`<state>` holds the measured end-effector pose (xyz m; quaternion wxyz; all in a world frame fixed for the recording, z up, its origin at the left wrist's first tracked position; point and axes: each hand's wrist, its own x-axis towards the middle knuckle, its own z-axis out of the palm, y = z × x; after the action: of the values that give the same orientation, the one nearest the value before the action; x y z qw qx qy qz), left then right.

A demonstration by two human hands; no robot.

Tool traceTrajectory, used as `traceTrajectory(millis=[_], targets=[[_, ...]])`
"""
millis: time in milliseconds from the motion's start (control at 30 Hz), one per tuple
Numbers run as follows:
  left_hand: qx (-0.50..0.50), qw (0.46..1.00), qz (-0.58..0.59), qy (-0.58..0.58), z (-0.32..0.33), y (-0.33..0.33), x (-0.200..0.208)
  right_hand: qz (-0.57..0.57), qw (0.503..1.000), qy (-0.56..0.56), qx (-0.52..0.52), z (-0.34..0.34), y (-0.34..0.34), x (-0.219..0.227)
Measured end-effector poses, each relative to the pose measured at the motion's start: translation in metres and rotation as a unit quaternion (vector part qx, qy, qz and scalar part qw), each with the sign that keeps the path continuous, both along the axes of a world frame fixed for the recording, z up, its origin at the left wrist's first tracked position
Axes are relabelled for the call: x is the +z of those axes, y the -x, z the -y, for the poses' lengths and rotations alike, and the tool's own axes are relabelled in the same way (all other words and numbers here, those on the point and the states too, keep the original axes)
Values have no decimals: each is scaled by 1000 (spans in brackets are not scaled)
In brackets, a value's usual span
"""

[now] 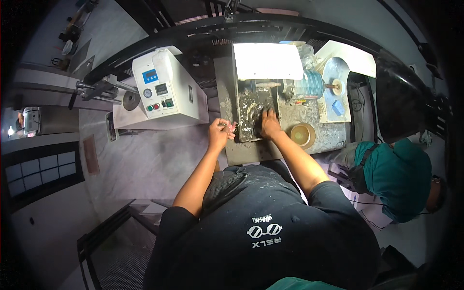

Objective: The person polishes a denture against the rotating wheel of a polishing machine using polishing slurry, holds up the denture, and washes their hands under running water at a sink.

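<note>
My left hand (pixel 220 134) is closed on a small pink piece (pixel 232 127), held in the fingertips just off the left front corner of a tray (pixel 249 140). My right hand (pixel 271 124) reaches over the tray's right side, fingers stretched down into dark grey wet slurry (pixel 249 126); the tips are partly lost in it. A light-coloured spindle (pixel 268 84) crosses the back of the tray under a white hood (pixel 268 61). Close to my right wrist stands a round yellowish-brown bowl (pixel 302 135) with liquid in it.
A large clear blue bottle (pixel 309 85) lies behind the bowl. Right of it, a white panel (pixel 333 72) and a blue block (pixel 338 107) sit on the bench. A white machine (pixel 162 92) with dials and buttons stands left. A person in teal (pixel 394 179) bends at the right.
</note>
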<state>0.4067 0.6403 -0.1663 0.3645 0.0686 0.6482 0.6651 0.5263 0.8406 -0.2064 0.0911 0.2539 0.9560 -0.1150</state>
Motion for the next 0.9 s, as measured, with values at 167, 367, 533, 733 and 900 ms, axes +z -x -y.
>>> traceTrajectory(millis=[167,367,533,733,900], targets=[[-18,1000,-17,5,5,4,2,28,993,92,-62,13,14,-3],[-39,999,-37,9,10,9,6,-139,907,289,-274,-15,17,-1],[-37,999,-31,11,19,10,7,-57,975,214,2,9,25,25],[-59,996,-63,15,20,11,13,70,986,127,84,21,18,6],[-62,997,-55,8,22,11,13,-64,995,38,60,-6,5,3]])
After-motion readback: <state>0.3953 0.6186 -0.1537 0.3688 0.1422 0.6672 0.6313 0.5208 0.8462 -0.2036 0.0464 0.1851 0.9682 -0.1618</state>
